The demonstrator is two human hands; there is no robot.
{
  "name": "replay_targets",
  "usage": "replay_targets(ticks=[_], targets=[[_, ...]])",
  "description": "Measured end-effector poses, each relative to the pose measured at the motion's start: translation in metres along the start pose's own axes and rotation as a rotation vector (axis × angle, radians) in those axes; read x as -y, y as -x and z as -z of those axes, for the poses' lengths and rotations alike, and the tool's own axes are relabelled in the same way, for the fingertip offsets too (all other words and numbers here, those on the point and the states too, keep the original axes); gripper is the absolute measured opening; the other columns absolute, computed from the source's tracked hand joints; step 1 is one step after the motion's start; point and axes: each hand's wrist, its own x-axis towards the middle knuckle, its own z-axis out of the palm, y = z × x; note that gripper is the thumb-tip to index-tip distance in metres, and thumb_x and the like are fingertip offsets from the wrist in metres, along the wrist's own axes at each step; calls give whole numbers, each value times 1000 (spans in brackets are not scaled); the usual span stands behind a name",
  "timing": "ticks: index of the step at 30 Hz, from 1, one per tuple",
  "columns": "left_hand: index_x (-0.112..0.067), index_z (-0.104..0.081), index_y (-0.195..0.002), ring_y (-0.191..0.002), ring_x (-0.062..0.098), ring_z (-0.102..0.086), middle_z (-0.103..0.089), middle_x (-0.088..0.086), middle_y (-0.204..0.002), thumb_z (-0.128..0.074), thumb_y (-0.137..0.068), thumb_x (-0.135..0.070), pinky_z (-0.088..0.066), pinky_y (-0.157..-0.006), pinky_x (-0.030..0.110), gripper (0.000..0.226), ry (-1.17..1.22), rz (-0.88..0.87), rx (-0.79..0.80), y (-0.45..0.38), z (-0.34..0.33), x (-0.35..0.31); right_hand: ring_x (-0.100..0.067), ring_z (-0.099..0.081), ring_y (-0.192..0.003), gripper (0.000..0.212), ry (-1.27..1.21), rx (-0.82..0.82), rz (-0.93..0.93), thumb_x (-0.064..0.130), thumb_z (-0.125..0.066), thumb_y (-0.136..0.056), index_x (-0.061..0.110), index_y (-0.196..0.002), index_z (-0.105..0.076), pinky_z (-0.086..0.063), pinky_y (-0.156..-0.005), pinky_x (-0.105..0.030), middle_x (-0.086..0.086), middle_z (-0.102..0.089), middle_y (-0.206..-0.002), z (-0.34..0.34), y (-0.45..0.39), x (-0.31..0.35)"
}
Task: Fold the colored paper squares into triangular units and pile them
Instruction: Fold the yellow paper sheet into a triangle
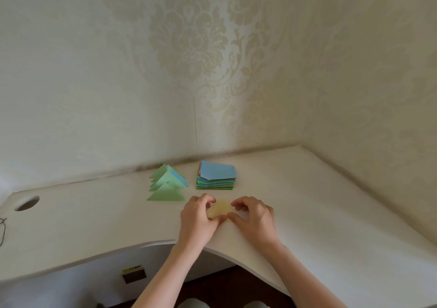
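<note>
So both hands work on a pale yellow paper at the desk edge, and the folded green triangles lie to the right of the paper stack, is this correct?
Not quite. In the head view the green triangles lie to the left of the paper stack, not the right. The rest holds: the left hand and right hand both work on the pale yellow paper near the desk edge.

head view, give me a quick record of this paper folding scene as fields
surface: white desk set into a wallpapered corner
being folded: pale yellow paper lying on the desk between both hands
left hand: fingers curled, pinching the yellow paper's left side
right hand: fingers curled on the paper's right side
finished pile: green triangular units, one blue among them, left of the stack
supply: stack of colored paper squares, blue sheet on top, behind the hands
other: round cable hole at the desk's left end
</note>
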Motion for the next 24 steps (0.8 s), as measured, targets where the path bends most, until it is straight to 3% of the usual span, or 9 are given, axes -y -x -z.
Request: replay_targets(ticks=[5,9,12,15,19,24], targets=[[-36,-61,-100,-92,12,-54,-56,-17,-82,-79,-70,-40,-45,-82,30,35,10,33,44,0,5,0,-3,-58,-90,22,17,13,1,38,-75,-75,36,-95,-65,-38,-91,-31,18,-62,-87,1,1,1],[-40,-62,-102,-94,10,-49,-53,-22,-80,-71,-82,-32,-34,-79,28,23,-19,-50,-14,4,7,7,-1,-57,-89,21,28,33,7,38,-73,-77,38,-96,-64,-38,-91,-31,19,-61,-88,1,1,1],[-33,-66,-102,-92,5,-54,-50,-32,-79,-70,-84,-20,-38,-78,16,22,54,-137,-20,7,15,14,-3,-55,-85,21,50,43,14,35,-73,-77,37,-96,-64,-36,-86,-30,19,-60,-90,1,-3,8],[-27,-68,-99,-90,5,-57,-59,-28,-86,-69,-85,-14,-36,-75,7,19,133,-101,-137,3,35,31,-11,-59,-77,18,-23,-92,157,13,-74,-75,19,-91,-69,-49,-78,-40,8,-63,-90,1,-19,21],[-24,-69,-99,-85,9,-55,-57,-24,-82,-70,-84,-14,-34,-71,11,19,78,-25,-270,-4,68,63,-28,-64,-93,23,83,-141,265,8,-71,-78,6,-101,-71,-51,-83,-43,-9,-67,-102,-3,-54,44],[-23,-69,-102,-85,18,-55,-68,-8,-89,-71,-83,-16,-41,-72,31,21,-14,-8,-250,-10,80,84,-23,-45,-127,45,393,78,205,29,-60,-89,15,-132,-54,-30,-105,-32,-3,-47,-142,-29,-84,50]])
